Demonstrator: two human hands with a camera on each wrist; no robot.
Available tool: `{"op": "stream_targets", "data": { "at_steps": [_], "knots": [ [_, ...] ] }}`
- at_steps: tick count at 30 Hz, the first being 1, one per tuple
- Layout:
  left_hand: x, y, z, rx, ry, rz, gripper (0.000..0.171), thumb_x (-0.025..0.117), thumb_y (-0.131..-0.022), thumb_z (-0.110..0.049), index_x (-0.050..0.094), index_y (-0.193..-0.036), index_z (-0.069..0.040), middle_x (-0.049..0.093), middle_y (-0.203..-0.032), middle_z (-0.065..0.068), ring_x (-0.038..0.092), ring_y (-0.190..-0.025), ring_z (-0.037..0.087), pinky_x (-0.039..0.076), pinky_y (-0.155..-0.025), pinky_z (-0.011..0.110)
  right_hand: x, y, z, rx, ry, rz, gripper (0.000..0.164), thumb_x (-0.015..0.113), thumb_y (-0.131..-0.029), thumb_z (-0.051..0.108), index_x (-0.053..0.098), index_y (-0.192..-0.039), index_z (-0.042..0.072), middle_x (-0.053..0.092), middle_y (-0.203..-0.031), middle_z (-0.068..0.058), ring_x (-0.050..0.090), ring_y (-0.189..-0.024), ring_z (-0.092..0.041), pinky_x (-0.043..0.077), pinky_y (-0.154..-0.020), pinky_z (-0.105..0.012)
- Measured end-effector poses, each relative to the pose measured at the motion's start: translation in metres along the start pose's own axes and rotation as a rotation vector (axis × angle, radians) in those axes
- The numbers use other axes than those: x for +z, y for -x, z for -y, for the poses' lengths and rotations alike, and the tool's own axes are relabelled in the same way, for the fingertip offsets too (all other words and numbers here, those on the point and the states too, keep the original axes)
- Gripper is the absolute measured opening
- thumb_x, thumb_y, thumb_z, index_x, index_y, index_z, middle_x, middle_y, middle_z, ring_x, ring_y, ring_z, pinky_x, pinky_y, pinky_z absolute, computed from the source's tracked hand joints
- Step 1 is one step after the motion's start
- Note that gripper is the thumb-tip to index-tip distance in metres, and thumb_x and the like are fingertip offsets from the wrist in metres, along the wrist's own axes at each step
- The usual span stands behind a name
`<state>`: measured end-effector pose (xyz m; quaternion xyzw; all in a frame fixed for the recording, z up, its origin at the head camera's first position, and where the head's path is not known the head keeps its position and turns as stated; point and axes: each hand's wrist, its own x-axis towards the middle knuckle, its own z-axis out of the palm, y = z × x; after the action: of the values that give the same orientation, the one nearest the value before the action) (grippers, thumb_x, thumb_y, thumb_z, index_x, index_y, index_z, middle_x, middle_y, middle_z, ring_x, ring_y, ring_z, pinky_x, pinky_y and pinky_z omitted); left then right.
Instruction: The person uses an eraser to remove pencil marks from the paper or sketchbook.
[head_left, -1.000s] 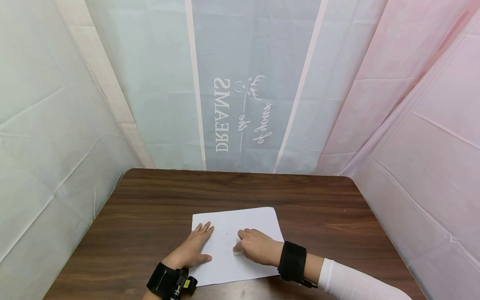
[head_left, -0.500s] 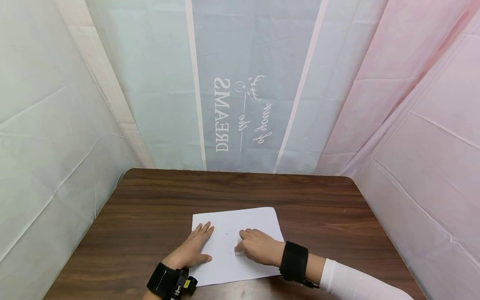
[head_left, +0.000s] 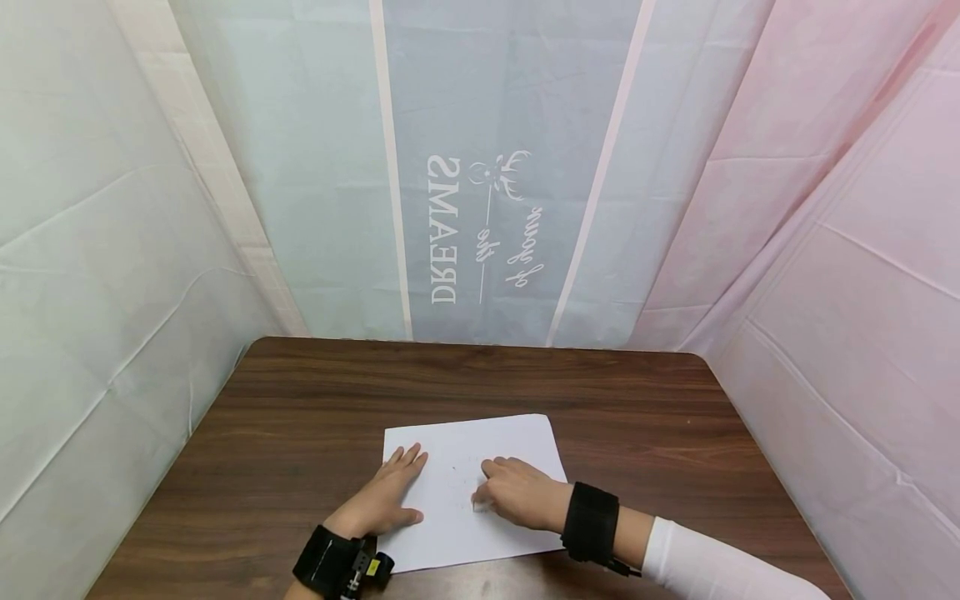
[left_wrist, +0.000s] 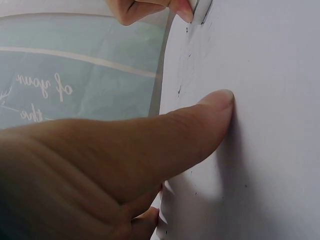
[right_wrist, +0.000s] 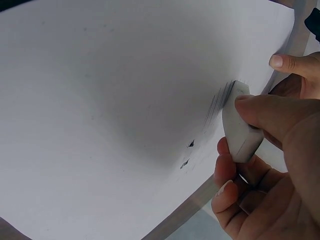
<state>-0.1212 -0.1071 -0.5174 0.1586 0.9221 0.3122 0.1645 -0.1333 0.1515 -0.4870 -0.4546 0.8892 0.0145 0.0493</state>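
A white sheet of paper (head_left: 450,542) lies on the table, with the left hand (head_left: 382,500) spread flat on its left side, thumb apart from the fingers. Between thumb and fingers the right hand (head_left: 517,493) pinches a white eraser (right_wrist: 239,125), one end of it on the paper. Right beside that end run several thin dark pencil lines (right_wrist: 216,104), and dark crumbs (right_wrist: 191,144) lie near them. In the left wrist view the left thumb (left_wrist: 200,120) reaches over the paper, and the eraser (left_wrist: 201,11) shows at the top edge.
The dark wood table (head_left: 300,417) extends around the paper. Fabric drapes hang at its back (head_left: 337,208) and both sides. Each wrist wears a black band (head_left: 591,523), and a small camera (head_left: 375,571) sits on the left one.
The right hand with the eraser has shifted slightly to the right across the paper. The left hand and the sheet have stayed in place.
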Motion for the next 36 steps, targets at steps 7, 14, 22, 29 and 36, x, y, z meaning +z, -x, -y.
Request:
{"op": "stream_targets", "data": {
  "at_steps": [7, 14, 22, 29, 36],
  "knots": [
    [-0.0002, -0.0002, 0.0005, 0.003, 0.002, 0.003, 0.086, 0.086, -0.078, -0.012, 0.043, -0.150, 0.004, 0.029, -0.165, 0.023, 0.018, -0.154, 0.049, 0.018, -0.123, 0.066, 0.0003, 0.0005, -0.0007, 0.011, -0.006, 0.013, 0.026, 0.078, -0.089, 0.017, 0.079, -0.112, 0.028, 0.061, -0.087, 0.006, 0.053, -0.077, -0.004, 0.048, -0.068, -0.019],
    [0.0000, -0.0002, 0.0003, -0.001, 0.004, 0.006, 0.086, 0.086, -0.078, -0.012, 0.042, -0.151, 0.003, 0.029, -0.165, 0.023, 0.017, -0.154, 0.049, 0.018, -0.123, 0.066, 0.0016, 0.0015, -0.0017, 0.006, -0.012, 0.008, 0.025, 0.078, -0.089, 0.017, 0.079, -0.112, 0.027, 0.061, -0.087, 0.006, 0.052, -0.076, -0.003, 0.049, -0.069, -0.020],
    [0.0007, 0.0000, 0.0011, -0.002, 0.003, 0.011, 0.086, 0.085, -0.078, -0.013, 0.042, -0.151, 0.003, 0.028, -0.165, 0.023, 0.017, -0.154, 0.048, 0.018, -0.123, 0.066, 0.0025, 0.0026, -0.0022, 0.008, -0.002, 0.004, 0.024, 0.077, -0.089, 0.017, 0.080, -0.111, 0.026, 0.060, -0.086, 0.005, 0.049, -0.073, -0.003, 0.048, -0.067, -0.020],
    [0.0002, -0.0011, 0.0012, -0.009, -0.011, 0.013, 0.086, 0.085, -0.079, -0.014, 0.042, -0.151, 0.002, 0.028, -0.165, 0.022, 0.018, -0.155, 0.048, 0.019, -0.123, 0.066, 0.0018, 0.0038, -0.0031, 0.004, 0.006, -0.003, 0.024, 0.077, -0.088, 0.016, 0.080, -0.111, 0.025, 0.060, -0.085, 0.005, 0.048, -0.072, -0.003, 0.047, -0.066, -0.020],
    [0.0008, -0.0014, 0.0016, -0.001, -0.017, 0.011, 0.085, 0.085, -0.079, -0.013, 0.042, -0.151, 0.002, 0.029, -0.165, 0.022, 0.018, -0.154, 0.048, 0.019, -0.123, 0.066, 0.0021, 0.0050, -0.0045, 0.004, 0.001, -0.001, 0.025, 0.078, -0.088, 0.016, 0.080, -0.110, 0.024, 0.061, -0.086, 0.005, 0.051, -0.074, -0.003, 0.049, -0.067, -0.020]
  ]
}}
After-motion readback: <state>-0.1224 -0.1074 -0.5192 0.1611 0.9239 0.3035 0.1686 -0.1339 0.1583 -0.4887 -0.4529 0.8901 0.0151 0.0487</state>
